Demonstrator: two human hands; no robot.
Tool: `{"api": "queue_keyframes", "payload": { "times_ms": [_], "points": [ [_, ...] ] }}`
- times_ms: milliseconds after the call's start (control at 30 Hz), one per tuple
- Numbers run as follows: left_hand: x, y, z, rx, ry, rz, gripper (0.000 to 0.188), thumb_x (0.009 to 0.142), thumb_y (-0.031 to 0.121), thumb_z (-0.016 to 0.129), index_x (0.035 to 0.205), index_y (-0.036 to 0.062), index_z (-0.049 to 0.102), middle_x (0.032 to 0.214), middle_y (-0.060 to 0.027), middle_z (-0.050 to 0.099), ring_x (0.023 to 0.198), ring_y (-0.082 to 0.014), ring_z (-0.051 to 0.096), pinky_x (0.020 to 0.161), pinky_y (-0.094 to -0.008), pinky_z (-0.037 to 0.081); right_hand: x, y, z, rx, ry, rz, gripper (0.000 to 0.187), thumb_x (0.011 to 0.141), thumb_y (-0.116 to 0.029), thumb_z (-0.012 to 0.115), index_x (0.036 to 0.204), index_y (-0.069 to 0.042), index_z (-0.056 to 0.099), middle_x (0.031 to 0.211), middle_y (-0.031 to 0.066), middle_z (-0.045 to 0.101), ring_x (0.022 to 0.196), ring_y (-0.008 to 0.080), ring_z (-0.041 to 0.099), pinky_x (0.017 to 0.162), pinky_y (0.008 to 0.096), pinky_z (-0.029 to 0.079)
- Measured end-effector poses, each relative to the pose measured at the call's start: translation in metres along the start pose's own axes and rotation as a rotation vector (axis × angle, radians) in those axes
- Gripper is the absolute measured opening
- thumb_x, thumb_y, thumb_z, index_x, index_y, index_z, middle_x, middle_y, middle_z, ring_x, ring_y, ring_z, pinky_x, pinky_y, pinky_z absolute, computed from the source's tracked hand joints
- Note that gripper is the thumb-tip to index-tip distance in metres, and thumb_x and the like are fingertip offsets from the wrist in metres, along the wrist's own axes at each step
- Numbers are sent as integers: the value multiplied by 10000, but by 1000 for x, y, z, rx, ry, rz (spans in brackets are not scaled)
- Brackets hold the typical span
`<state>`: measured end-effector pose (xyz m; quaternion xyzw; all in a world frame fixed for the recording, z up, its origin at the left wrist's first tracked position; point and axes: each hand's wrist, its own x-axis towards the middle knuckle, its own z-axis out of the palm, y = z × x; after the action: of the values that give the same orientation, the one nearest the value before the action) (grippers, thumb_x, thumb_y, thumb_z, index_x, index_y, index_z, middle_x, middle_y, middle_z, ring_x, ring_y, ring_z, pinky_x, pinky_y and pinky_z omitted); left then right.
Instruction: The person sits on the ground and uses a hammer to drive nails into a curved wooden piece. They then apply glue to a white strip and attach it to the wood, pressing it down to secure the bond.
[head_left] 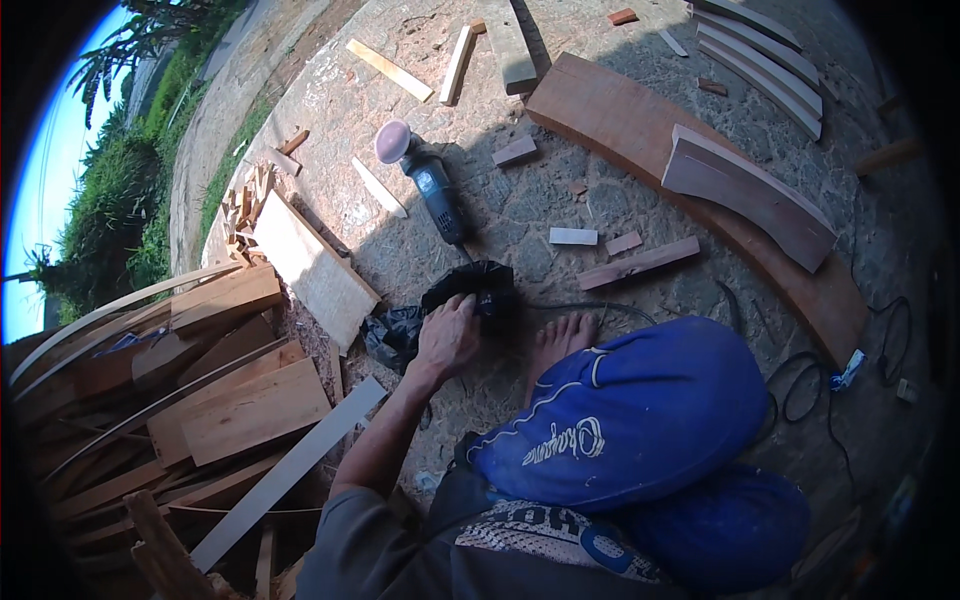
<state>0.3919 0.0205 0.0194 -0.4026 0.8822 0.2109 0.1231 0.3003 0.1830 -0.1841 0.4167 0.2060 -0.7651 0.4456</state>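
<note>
My left hand point(450, 335) is closed with its fingers bent over a crumpled black plastic bag point(392, 338). The bag spreads to both sides of the hand, and a dark rounded object point(495, 303) shows just right of the fingers; its kind is hard to make out in the shade. Beyond the bag lies an angle grinder point(435, 195) with a pale pinkish round disc at its far end. My right hand is out of sight.
My bare foot point(562, 343) rests close by. Small wood blocks point(573, 236) and a long curved board point(690, 170) lie on the rough stone ground. Timber pieces point(255, 410) are heaped at left, with a pale flat strip point(290, 470). Cables point(800, 390) coil at right.
</note>
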Motion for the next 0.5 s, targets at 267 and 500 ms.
{"api": "queue_keyframes", "payload": {
  "times_ms": [267,500],
  "points": [
    [1,55,0,64,-324,130,557,967,268,547,1494,115,453,1508,-218,483,1344,-402,510,1119,-526,379,21,-12,-4,47,-101,-29,550,1061,-550,413,1545,-308,318,1636,-23,313,1543,200,196,1276,488,131],
    [8,84,-31,-325,-354,222,442,1024,218,508,1412,10,530,1367,-208,626,1270,-390,597,1071,-430,466,-169,-217,-46,-2037,488,-861,573,936,-260,588,1488,-166,463,1406,118,510,1248,327,516,1006,487,436]
  ]
}}
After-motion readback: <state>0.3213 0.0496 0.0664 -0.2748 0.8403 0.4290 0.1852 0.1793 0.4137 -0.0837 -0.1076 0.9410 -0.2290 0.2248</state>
